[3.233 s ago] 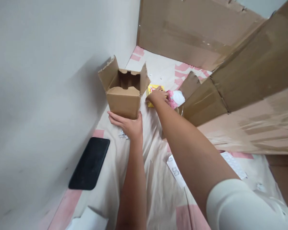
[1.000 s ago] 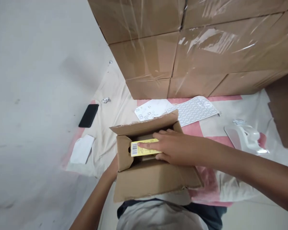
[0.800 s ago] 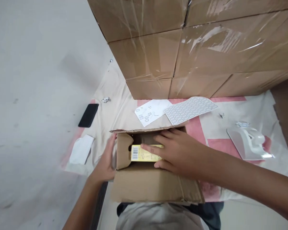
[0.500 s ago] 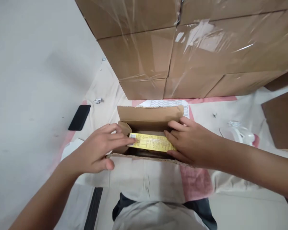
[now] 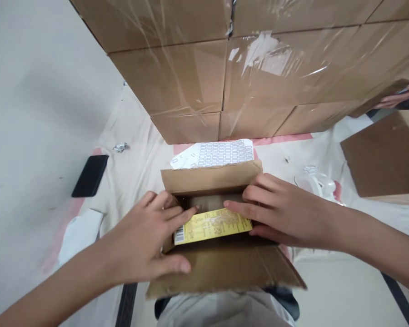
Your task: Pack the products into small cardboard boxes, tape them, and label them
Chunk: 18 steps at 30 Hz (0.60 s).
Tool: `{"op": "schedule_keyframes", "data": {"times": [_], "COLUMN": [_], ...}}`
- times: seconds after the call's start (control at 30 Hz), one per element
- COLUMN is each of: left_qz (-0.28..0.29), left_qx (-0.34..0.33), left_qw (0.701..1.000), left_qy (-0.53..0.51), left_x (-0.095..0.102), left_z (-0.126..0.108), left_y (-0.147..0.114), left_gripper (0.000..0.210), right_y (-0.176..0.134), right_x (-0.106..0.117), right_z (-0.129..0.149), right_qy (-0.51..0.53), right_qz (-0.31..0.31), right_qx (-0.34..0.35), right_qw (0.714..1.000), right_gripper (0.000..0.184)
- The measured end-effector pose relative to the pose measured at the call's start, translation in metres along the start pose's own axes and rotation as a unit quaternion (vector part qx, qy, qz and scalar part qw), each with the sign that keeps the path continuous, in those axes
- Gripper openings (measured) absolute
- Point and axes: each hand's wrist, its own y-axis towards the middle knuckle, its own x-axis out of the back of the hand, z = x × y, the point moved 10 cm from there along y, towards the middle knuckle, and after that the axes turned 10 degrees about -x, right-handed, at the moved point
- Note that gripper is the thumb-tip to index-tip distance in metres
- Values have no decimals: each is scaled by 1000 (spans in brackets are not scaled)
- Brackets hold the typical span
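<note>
A small yellow printed box [image 5: 213,225], with a barcode on its left end, lies slightly slanted inside an open cardboard carton [image 5: 221,268]. My left hand [image 5: 150,240] reaches over the carton's left side. Its fingers are stretched out and apart, one fingertip touching the yellow box near its far left edge, while the thumb rests over the near flap. From the right, my right hand [image 5: 286,211] has its index finger along the far edge of the yellow box and its thumb by the right end, closed around that end. The carton's floor is mostly hidden.
Plastic-wrapped cardboard boxes [image 5: 187,81] stand stacked behind a label sheet [image 5: 225,153]. A black phone [image 5: 90,176] lies left by the wall. At right are a tape dispenser [image 5: 313,184], a brown box [image 5: 381,154] and another person's hand [image 5: 404,94].
The carton's near flap now lies folded out toward me. The yellow box has turned, its left end nearer me. Both hands moved along with it, and the view shifted right.
</note>
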Motion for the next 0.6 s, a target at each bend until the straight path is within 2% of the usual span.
{"op": "schedule_keyframes", "data": {"times": [0.07, 0.17, 0.27, 0.43, 0.5, 0.6], "left_qz": [-10, -36, -89, -186, -210, -185], "left_qx": [-5, -34, -62, -78, -83, -85], "left_qw": [1000, 997, 991, 975, 971, 979], "left_qy": [28, 52, 73, 91, 74, 30], "left_x": [-7, -13, -10, 2, 7, -4], "left_z": [-9, -19, -22, -24, -23, -18], "left_y": [3, 6, 1, -23, -31, -36], "left_gripper": [92, 87, 74, 48, 44, 57], "right_y": [-5, -12, -15, -20, -24, -35], "right_x": [0, -2, -3, 7, 11, 12], "right_z": [-3, -7, -11, -10, -17, -31], "right_qy": [5, 21, 34, 62, 121, 267], "right_qz": [-17, -27, -36, -84, -94, -112], "right_qx": [-10, -32, -56, -58, -76, -103], "right_qw": [1000, 999, 997, 993, 985, 952], "right_gripper": [50, 50, 48, 41, 45, 68]}}
